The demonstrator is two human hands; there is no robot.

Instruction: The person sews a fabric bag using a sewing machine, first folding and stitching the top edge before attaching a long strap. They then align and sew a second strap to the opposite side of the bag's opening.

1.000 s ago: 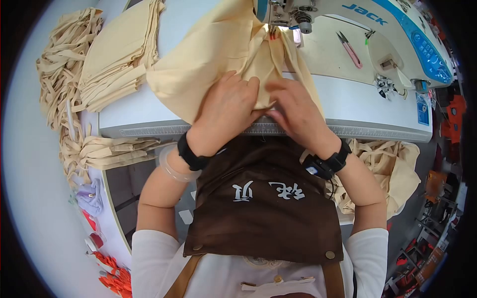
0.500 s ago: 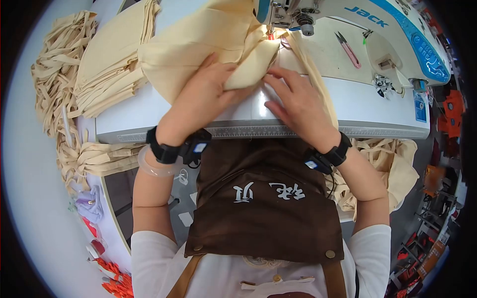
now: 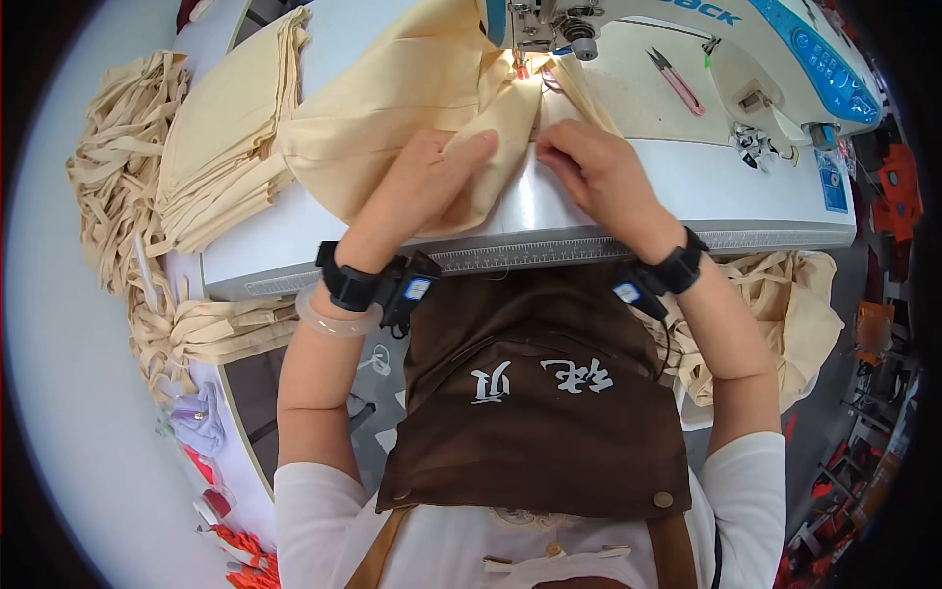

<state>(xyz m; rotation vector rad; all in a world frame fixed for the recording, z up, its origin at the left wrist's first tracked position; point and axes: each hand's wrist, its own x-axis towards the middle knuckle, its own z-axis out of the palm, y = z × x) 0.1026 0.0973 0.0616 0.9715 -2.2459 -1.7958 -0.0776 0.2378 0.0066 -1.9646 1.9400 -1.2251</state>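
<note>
Cream fabric (image 3: 368, 118) lies on the white sewing table, its folded edge under the lit needle area of a sewing machine (image 3: 648, 12). My left hand (image 3: 417, 182) grips a fold of this fabric, thumb on top and fingers hidden beneath. Just right of the fold, my right hand (image 3: 603, 177) is closed, fingers curled and pressed together below the needle. Whatever sits between those fingertips, if anything, is too small to tell. A narrow cream strip (image 3: 589, 98) runs from the needle area down behind my right hand.
Pink-handled thread snips (image 3: 677, 83) lie on the machine bed. Stacked cream fabric pieces (image 3: 231, 108) and a heap of straps (image 3: 123, 147) are on the left. More cream fabric (image 3: 785, 314) fills a bin at right. A ruler strip (image 3: 510, 251) edges the table front.
My left thumb now lies over the fold, which has flattened and come down toward the table edge. My right fingers have gone from spread to curled. The view has shifted slightly.
</note>
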